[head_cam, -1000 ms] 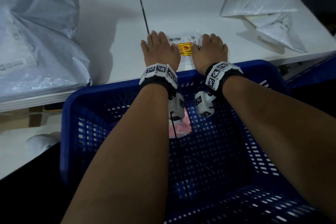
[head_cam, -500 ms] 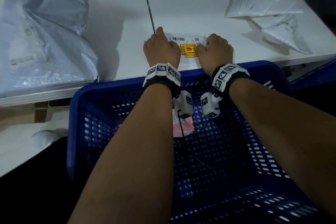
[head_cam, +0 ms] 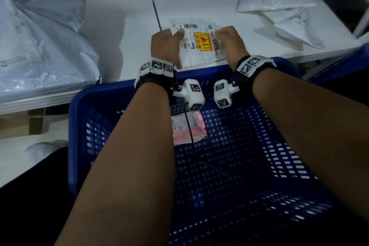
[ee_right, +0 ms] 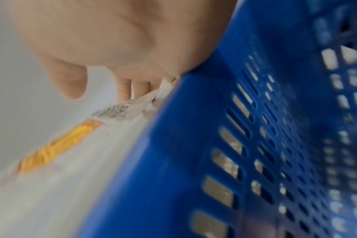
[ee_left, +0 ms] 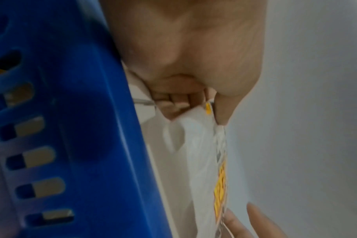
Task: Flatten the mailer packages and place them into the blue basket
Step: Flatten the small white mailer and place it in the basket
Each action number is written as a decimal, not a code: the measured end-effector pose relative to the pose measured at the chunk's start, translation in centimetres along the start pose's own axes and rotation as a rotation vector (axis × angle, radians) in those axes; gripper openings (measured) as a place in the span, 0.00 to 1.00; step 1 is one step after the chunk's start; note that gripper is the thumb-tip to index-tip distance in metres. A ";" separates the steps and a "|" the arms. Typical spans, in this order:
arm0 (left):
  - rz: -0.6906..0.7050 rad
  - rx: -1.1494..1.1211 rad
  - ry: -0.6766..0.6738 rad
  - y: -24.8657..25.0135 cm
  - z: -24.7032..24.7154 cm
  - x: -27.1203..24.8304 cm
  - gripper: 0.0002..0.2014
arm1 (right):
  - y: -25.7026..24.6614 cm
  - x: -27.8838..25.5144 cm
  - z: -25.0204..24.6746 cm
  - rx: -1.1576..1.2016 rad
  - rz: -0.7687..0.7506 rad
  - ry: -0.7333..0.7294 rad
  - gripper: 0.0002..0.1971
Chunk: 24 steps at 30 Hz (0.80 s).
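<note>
A pink mailer lies in the basket. Past the basket's far rim, the left hand and right hand pinch opposite sides of a white mailer at the table edge. More mailers lie far right.

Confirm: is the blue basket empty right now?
No, a pink mailer already lies on the floor of the blue basket, below the wrists.
</note>
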<state>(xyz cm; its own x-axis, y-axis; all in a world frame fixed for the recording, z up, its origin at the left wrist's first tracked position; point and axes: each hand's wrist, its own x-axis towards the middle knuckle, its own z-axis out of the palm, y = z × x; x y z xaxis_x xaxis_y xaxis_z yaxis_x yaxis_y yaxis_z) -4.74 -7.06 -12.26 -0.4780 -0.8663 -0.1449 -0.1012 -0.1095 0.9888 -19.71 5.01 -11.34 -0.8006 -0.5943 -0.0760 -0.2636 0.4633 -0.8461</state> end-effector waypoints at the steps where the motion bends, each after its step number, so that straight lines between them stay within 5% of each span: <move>1: -0.023 -0.021 -0.042 0.2 -0.1 -0.1 0.13 | -0.1 -0.1 -0.2 0.118 -0.003 0.003 0.14; 5: -0.136 -0.150 -0.190 1.1 -0.8 -1.0 0.07 | -0.4 -0.5 -0.8 0.295 0.027 0.007 0.07; 8: -0.254 -0.187 -0.279 1.4 -1.1 -1.7 0.15 | -0.2 -0.6 -0.7 0.303 0.034 -0.014 0.10; 13: -0.289 -0.054 -0.431 0.3 -0.2 -1.8 0.32 | -0.2 -1.4 -0.2 0.216 0.002 -0.043 0.02; 18: -0.331 -0.114 -0.650 2.7 -0.2 -4.6 0.16 | 0.0 -2.6 -1.2 0.267 0.021 -0.038 0.06; 21: -0.447 0.063 -0.885 2.7 -0.2 -5.6 0.16 | 0.3 -4.7 -1.4 0.233 -0.013 -0.038 0.07; 24: -0.496 0.120 -0.957 2.4 0.2 -6.4 0.09 | 2.0 -6.5 -0.7 0.205 -0.006 0.029 0.07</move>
<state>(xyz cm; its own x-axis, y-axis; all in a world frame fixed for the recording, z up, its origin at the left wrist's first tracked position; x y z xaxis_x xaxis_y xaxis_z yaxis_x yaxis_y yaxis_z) -2.11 -1.72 -8.95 -0.8373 0.0067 -0.5467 -0.5308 -0.2492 0.8100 -15.42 10.24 -12.18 -0.8154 -0.5760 -0.0577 -0.1558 0.3144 -0.9364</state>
